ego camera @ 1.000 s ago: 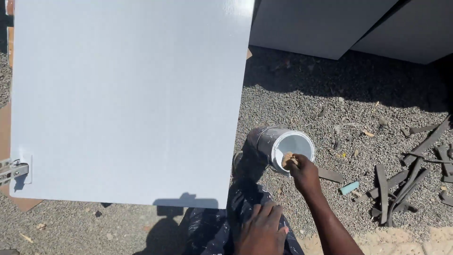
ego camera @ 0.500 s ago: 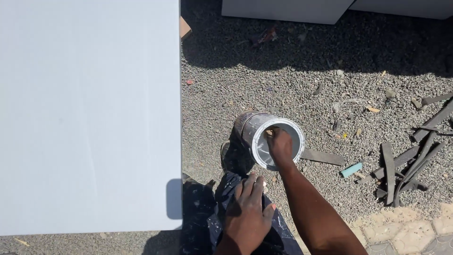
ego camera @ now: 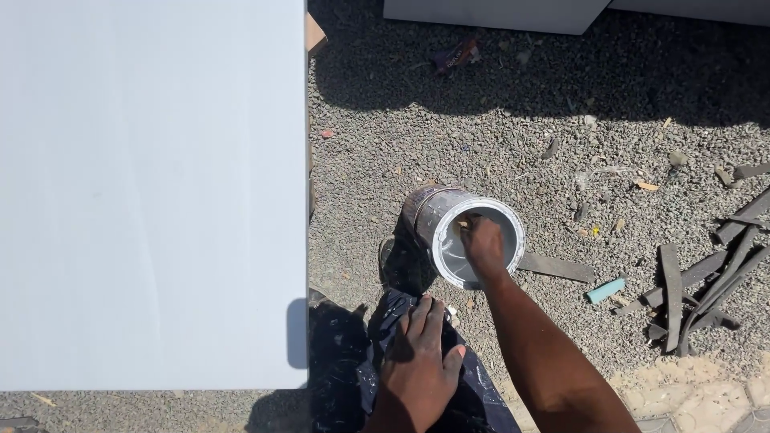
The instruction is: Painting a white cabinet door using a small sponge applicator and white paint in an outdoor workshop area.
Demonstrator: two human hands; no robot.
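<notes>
Head view shows the right hand (ego camera: 484,247) reaching down into the tilted paint can (ego camera: 475,240) on the gravel ahead, clenching something tan, while the left hand (ego camera: 419,362) rests flat, released, on the knee.

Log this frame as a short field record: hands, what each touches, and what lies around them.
right hand: reaching down into the paint can, holding a small tan object, only partly seen
paint can: open, white paint inside, standing on gravel
left hand: flat on paint-spattered dark trousers
panel: large, painted white, lying left of the can
ground: grey gravel, part in shadow
scraps: dark strips on the right; a small teal piece nearby
</notes>
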